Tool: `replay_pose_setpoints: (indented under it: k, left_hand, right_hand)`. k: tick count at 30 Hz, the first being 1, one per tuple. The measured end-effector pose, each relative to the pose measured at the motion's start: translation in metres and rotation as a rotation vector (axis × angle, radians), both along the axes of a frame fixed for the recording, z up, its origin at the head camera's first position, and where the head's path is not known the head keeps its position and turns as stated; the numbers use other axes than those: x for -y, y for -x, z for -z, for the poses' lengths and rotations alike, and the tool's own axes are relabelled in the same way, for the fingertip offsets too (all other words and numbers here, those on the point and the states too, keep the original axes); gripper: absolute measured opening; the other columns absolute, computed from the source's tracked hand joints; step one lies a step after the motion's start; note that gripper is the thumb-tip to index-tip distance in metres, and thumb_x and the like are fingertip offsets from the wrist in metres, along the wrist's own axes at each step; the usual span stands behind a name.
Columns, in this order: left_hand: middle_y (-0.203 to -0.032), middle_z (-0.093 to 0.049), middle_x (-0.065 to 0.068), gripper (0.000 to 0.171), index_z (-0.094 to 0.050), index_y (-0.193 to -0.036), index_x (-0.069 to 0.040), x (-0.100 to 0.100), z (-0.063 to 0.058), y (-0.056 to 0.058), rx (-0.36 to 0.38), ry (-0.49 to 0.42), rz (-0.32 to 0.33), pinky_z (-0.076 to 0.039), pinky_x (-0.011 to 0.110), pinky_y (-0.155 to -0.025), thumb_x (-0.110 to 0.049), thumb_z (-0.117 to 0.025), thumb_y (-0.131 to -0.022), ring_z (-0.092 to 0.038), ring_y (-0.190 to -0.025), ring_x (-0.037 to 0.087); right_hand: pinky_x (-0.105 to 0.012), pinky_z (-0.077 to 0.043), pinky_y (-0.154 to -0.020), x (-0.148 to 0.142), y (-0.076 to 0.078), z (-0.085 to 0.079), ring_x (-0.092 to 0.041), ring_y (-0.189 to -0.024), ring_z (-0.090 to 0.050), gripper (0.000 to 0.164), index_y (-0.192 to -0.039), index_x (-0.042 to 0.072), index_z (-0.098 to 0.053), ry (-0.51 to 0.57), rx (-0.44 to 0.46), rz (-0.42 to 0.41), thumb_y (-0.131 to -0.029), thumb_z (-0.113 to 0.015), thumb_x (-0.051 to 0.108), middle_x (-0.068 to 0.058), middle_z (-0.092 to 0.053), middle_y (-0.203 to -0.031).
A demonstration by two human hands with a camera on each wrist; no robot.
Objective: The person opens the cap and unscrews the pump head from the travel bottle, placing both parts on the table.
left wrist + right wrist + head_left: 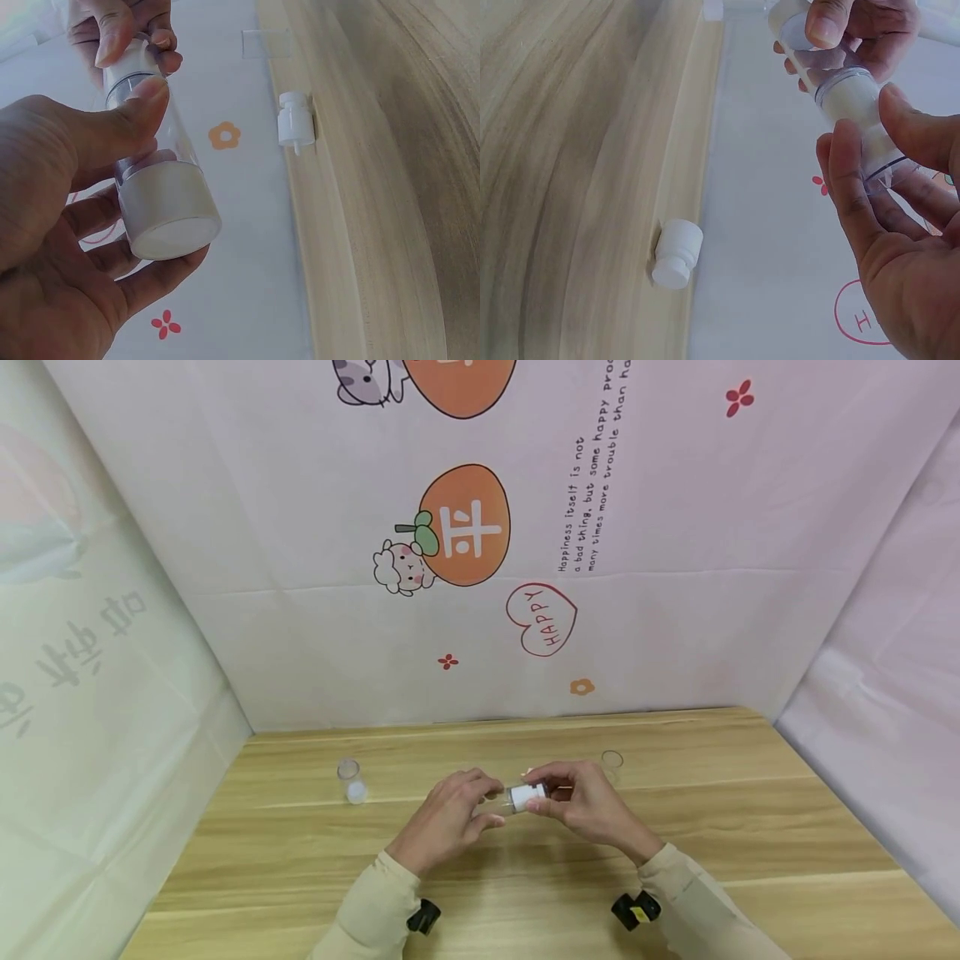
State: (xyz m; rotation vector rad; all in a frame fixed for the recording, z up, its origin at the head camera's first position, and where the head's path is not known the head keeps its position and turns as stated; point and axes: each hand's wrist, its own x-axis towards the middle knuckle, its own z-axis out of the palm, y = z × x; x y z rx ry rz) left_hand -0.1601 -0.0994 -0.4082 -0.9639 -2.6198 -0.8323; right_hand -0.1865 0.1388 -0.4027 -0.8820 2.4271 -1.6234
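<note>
A: Clear bottle (525, 796) held over mid-surface (720, 827), left hand (450, 818) gripping its base at 9 o'clock.
B: Right hand (588, 806) pinches top; twist there, base steady, I'd judge.

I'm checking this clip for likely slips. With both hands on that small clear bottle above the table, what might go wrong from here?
1. The bottle is held in the air only by fingertips of the left hand and right hand; it might slip and drop onto the table.
2. A small clear jar stands close to the left hand, and a clear cap just behind the right; a sideways move might knock either over.
</note>
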Motion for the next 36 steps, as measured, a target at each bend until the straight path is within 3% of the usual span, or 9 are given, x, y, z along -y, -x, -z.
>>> replay_pose_setpoints:
  k: [3, 11, 24, 29, 36]
  left_hand:
    - [-0.099, -0.069, 0.006, 0.034, -0.071, -0.112, -0.002, 0.001, -0.001, 0.0, 0.025, 0.01, 0.011, -0.052, 0.027, -0.072, -0.019, -0.082, -0.086, -0.064, -0.084, 0.021]
    - [-0.097, -0.069, 0.004, 0.031, -0.072, -0.114, -0.003, 0.004, -0.003, 0.0, 0.156, 0.009, 0.036, -0.052, 0.024, -0.073, -0.02, -0.079, -0.089, -0.06, -0.083, 0.01]
    - [-0.102, -0.069, 0.004, 0.029, -0.07, -0.118, -0.002, 0.006, 0.002, 0.005, 0.217, -0.109, 0.059, -0.056, 0.027, -0.077, -0.014, -0.076, -0.092, -0.063, -0.087, 0.01]
    - [-0.106, -0.069, 0.004, 0.032, -0.07, -0.121, -0.004, 0.008, 0.001, 0.004, 0.249, -0.124, 0.041, -0.057, 0.037, -0.082, -0.017, -0.077, -0.092, -0.063, -0.091, 0.01]
    - [-0.106, -0.07, 0.009, 0.032, -0.07, -0.118, -0.002, 0.009, 0.004, 0.005, 0.196, -0.097, 0.034, -0.057, 0.038, -0.08, -0.015, -0.079, -0.09, -0.066, -0.091, 0.019]
  right_hand:
    - [-0.028, -0.059, -0.069, 0.0, -0.001, -0.001, -0.02, -0.078, -0.065, 0.023, -0.108, -0.001, -0.074, -0.024, -0.016, 0.005, -0.086, -0.08, 0.004, -0.011, -0.073, -0.098]
    - [-0.028, -0.059, -0.075, 0.0, -0.002, -0.005, -0.019, -0.085, -0.071, 0.025, -0.108, 0.0, -0.074, -0.061, -0.105, -0.036, -0.085, -0.081, 0.003, -0.014, -0.074, -0.105]
    - [-0.033, -0.059, -0.083, 0.001, -0.004, 0.001, -0.022, -0.092, -0.07, 0.029, -0.112, 0.001, -0.071, -0.001, -0.205, -0.008, -0.085, -0.08, 0.001, -0.007, -0.072, -0.107]
    - [-0.036, -0.059, -0.083, 0.0, -0.002, 0.005, -0.023, -0.092, -0.07, 0.029, -0.113, 0.0, -0.07, 0.043, -0.169, -0.019, -0.085, -0.08, 0.001, -0.007, -0.071, -0.108]
    - [-0.033, -0.059, -0.078, -0.003, 0.005, 0.005, -0.019, -0.087, -0.068, 0.026, -0.113, 0.002, -0.071, -0.01, -0.087, -0.023, -0.088, -0.079, 0.008, -0.007, -0.072, -0.108]
